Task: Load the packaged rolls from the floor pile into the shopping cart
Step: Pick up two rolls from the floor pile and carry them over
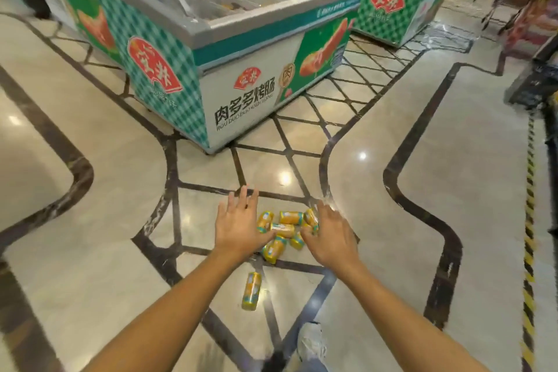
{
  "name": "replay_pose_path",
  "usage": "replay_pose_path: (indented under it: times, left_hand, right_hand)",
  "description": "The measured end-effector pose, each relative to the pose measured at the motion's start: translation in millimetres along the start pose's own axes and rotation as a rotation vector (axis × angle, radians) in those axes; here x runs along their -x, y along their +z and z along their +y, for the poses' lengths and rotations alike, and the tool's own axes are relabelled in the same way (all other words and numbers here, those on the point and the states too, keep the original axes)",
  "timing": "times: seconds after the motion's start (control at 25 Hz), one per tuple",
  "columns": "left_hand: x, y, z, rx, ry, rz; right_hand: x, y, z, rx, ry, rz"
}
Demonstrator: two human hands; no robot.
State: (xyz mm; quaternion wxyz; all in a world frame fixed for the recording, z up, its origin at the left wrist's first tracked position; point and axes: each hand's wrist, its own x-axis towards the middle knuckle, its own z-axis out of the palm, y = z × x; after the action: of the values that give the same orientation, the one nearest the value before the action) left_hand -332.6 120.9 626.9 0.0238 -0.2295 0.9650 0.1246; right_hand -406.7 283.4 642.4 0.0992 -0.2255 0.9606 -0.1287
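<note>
Several yellow packaged rolls [287,228] lie in a small pile on the tiled floor, in the lower middle of the head view. One more roll [251,291] lies apart, nearer to me. My left hand [240,226] hovers over the pile's left side with fingers spread and straight, holding nothing. My right hand [329,235] reaches over the pile's right side; its fingers bend down among the rolls, and whether they grip one is hidden. No shopping cart is in view.
A chest freezer [211,48] with green and white panels stands just beyond the pile; a second freezer [401,0] is behind it. Shelves and a dark base [534,84] line the right edge. My shoe [311,344] is at the bottom.
</note>
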Motion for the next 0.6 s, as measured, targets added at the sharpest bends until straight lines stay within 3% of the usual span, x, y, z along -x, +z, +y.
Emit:
replay_pose_path:
  times: [0.32, 0.6]
  left_hand:
    - [-100.1, 129.6, 22.9, 0.03, -0.266, -0.068]
    - [-152.8, 333.8, -19.2, 0.056, -0.401, -0.148]
  right_hand:
    - [-154.9, 104.9, 77.6, -0.076, -0.134, -0.235]
    - [-257.7, 284.4, 127.6, 0.091, -0.248, -0.448]
